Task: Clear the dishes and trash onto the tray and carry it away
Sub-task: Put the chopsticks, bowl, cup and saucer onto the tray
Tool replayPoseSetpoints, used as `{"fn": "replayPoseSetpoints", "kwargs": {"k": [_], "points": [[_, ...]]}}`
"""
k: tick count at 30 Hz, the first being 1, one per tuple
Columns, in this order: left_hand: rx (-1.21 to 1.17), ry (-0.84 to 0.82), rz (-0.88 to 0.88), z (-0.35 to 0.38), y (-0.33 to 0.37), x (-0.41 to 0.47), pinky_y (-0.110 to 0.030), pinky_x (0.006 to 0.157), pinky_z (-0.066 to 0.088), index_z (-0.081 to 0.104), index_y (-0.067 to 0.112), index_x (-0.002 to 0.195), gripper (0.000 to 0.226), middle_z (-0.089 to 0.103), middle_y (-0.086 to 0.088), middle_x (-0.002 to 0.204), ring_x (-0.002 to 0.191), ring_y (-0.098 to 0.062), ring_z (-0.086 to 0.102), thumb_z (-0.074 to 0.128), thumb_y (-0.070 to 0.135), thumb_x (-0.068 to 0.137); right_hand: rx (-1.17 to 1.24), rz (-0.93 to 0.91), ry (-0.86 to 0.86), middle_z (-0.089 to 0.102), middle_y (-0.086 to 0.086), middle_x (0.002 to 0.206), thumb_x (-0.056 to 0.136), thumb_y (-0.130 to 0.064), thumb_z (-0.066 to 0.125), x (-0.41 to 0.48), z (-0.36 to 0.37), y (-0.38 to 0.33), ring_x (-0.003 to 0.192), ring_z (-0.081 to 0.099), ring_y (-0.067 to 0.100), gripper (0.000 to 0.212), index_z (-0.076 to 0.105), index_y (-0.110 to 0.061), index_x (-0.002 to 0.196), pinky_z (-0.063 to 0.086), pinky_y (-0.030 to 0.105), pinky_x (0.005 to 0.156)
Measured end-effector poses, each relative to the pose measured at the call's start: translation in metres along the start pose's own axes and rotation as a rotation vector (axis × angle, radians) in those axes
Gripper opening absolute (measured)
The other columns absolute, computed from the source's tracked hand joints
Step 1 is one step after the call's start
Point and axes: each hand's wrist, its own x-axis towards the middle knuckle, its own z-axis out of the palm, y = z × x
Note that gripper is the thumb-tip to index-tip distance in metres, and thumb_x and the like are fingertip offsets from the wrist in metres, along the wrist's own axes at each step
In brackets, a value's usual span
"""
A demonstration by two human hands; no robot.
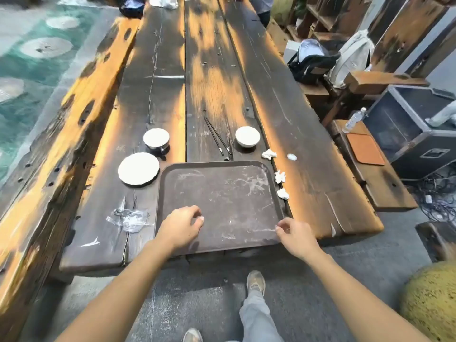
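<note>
A brown scuffed tray [222,193] lies at the near end of the long wooden table [296,134], with nothing on it. My left hand [181,225] hovers over its near left part, fingers loosely curled and holding nothing. At the tray's near right corner is my right hand [294,234], also curled and holding nothing. Left of the tray sit a white plate [138,169] and a dark cup [156,140]. Behind the tray lie black chopsticks [217,138] and a white bowl [247,136]. Three crumpled tissues [280,176] and a small white lid [292,157] lie along its right side.
Crumpled clear plastic wrap [130,219] lies left of the tray's near corner. A wooden bench [49,154] runs along the left. On the right, another bench [385,191] holds a water bottle [354,120] and an orange mat [365,149]; bags and a black case stand beyond.
</note>
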Motion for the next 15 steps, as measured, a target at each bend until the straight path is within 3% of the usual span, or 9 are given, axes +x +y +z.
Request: {"fn": "replayPoseSetpoints", "kwargs": {"k": [7, 12, 15], "points": [[0.033, 0.098, -0.042, -0.029, 0.058, 0.116, -0.040, 0.087, 0.052, 0.065, 0.022, 0.113, 0.028, 0.070, 0.000, 0.115, 0.107, -0.026, 0.063, 0.050, 0.039, 0.096, -0.003, -0.111, 0.042, 0.075, 0.003, 0.107, 0.094, -0.031, 0.057, 0.137, -0.068, -0.009, 0.101, 0.068, 0.024, 0.024, 0.073, -0.019, 0.107, 0.049, 0.031, 0.084], [0.063, 0.056, -0.114, -0.026, 0.087, 0.194, -0.042, 0.089, 0.053, 0.065, 0.018, 0.114, 0.030, 0.071, -0.005, 0.116, 0.108, -0.029, 0.063, 0.050, 0.038, 0.097, 0.059, -0.138, 0.016, 0.076, 0.005, 0.103, 0.092, -0.029, 0.056, 0.226, -0.091, -0.009, 0.100, 0.068, 0.027, 0.022, 0.074, -0.020, 0.103, 0.052, 0.034, 0.084], [0.090, 0.027, -0.158, -0.018, 0.096, 0.234, -0.041, 0.090, 0.052, 0.065, 0.019, 0.114, 0.030, 0.071, -0.006, 0.116, 0.108, -0.030, 0.063, 0.050, 0.038, 0.097, 0.091, -0.161, -0.011, 0.077, 0.004, 0.103, 0.092, -0.029, 0.057, 0.274, -0.092, -0.010, 0.103, 0.068, 0.026, 0.024, 0.074, -0.018, 0.105, 0.044, 0.027, 0.081]]}}
